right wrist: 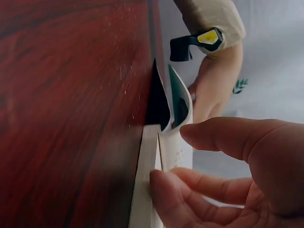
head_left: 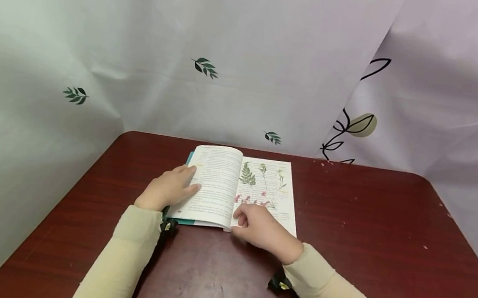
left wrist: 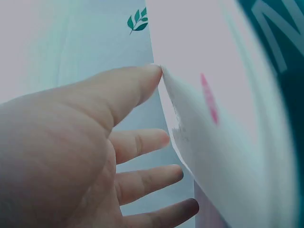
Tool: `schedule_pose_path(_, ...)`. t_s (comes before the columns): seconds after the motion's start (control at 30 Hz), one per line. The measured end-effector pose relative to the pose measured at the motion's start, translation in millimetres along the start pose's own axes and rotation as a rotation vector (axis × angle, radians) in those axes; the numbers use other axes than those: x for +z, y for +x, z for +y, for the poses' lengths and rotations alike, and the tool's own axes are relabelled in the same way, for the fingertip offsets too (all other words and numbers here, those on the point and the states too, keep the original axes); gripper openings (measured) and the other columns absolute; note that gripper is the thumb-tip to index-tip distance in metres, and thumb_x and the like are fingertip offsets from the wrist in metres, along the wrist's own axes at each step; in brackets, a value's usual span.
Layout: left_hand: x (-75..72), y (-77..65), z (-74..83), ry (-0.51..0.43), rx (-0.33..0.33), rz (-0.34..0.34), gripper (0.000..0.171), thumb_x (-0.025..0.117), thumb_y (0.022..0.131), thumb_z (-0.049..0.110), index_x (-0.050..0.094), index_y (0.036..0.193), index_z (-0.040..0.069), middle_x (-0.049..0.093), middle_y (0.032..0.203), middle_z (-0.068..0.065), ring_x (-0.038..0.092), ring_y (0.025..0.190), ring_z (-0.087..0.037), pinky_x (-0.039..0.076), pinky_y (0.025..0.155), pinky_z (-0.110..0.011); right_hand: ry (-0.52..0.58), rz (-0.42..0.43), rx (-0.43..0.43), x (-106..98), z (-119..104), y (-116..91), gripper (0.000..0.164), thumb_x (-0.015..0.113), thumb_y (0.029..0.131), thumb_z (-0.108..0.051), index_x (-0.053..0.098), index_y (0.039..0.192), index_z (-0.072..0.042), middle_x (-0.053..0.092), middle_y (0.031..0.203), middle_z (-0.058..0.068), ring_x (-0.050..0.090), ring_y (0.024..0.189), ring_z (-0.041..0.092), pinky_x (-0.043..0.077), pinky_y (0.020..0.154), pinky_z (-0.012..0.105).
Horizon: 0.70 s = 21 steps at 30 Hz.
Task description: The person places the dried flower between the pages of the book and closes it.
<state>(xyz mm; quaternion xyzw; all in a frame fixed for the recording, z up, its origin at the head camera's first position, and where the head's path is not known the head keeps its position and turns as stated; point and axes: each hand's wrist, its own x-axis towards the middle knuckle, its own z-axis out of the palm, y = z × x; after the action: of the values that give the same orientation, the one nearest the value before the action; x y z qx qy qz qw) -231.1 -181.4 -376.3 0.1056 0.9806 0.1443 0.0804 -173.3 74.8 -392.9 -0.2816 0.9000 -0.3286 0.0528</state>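
Note:
An open book point(head_left: 217, 185) lies on the table, its left pages bowed up and its right page point(head_left: 286, 217) printed with pressed-looking plants and pink petals. My left hand point(head_left: 167, 189) rests at the outer edge of the left pages. In the left wrist view, its thumb point(left wrist: 149, 78) touches a page edge, with the other fingers fairly straight and spread. My right hand point(head_left: 263, 229) is at the bottom of the book near the middle fold. Its fingers are loosely bent, a fingertip point(right wrist: 164, 190) right at the page block's lower edge and the thumb apart from them.
The book stands on a dark red wooden table point(head_left: 366, 230). Pale curtains point(head_left: 244, 101) with leaf prints hang behind and beside it. Each wrist carries a small black camera mount point(head_left: 280, 282) by the sleeve cuff. Teal cover shows beneath the left pages.

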Motion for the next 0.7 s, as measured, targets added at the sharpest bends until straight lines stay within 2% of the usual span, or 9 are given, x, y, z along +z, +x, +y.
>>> schedule_pose_path(0.17, 0.9, 1.3, -0.5, 0.003, -0.033, 0.000, 0.069, 0.050, 0.094, 0.046, 0.028, 0.149, 0.011, 0.031, 0.148, -0.020, 0.035, 0.130, -0.041, 0.035, 0.095, -0.062, -0.118, 0.013, 0.037, 10, -7, 6, 0.026, 0.076, 0.073, -0.021, 0.057, 0.081, -0.005, 0.051, 0.067, -0.001, 0.045, 0.062, 0.011, 0.041, 0.059, 0.026)
schedule_pose_path(0.23, 0.6, 0.9, -0.1, 0.003, -0.049, -0.002, 0.070, 0.050, 0.094, 0.046, 0.027, 0.149, 0.011, 0.032, 0.148, -0.020, 0.036, 0.130, -0.041, 0.035, 0.094, -0.062, -0.176, 0.017, 0.063, 14, -13, 9, 0.030, 0.078, 0.072, -0.025, 0.055, 0.079, -0.006, 0.050, 0.068, -0.001, 0.046, 0.064, 0.013, 0.041, 0.061, 0.028)
schedule_pose_path(0.37, 0.3, -0.5, 0.2, 0.002, -0.079, -0.007, 0.071, 0.050, 0.094, 0.046, 0.026, 0.149, 0.010, 0.032, 0.147, -0.021, 0.036, 0.129, -0.042, 0.035, 0.094, -0.063, -0.286, 0.028, 0.113, 18, -23, 13, 0.048, 0.079, 0.071, -0.031, 0.059, 0.099, 0.002, 0.057, 0.079, 0.006, 0.054, 0.075, 0.019, 0.047, 0.070, 0.034)
schedule_pose_path(0.47, 0.5, -1.0, 0.5, 0.004, -0.097, -0.009, 0.071, 0.051, 0.093, 0.046, 0.026, 0.149, 0.010, 0.032, 0.147, -0.022, 0.037, 0.129, -0.041, 0.035, 0.093, -0.063, -0.352, 0.036, 0.122, 21, -27, 14, 0.061, 0.078, 0.072, -0.033, 0.056, 0.110, 0.009, 0.060, 0.083, 0.012, 0.058, 0.077, 0.024, 0.049, 0.070, 0.037)
schedule_pose_path(0.7, -0.8, 0.0, 1.3, 0.030, -0.104, -0.014, 0.072, 0.048, 0.094, 0.048, 0.026, 0.149, 0.010, 0.035, 0.146, -0.020, 0.039, 0.128, -0.040, 0.036, 0.092, -0.062, -0.412, 0.076, 0.101, 24, -28, 14, 0.044, 0.075, 0.073, -0.030, 0.057, 0.094, 0.004, 0.053, 0.073, 0.009, 0.054, 0.063, 0.023, 0.047, 0.058, 0.037)
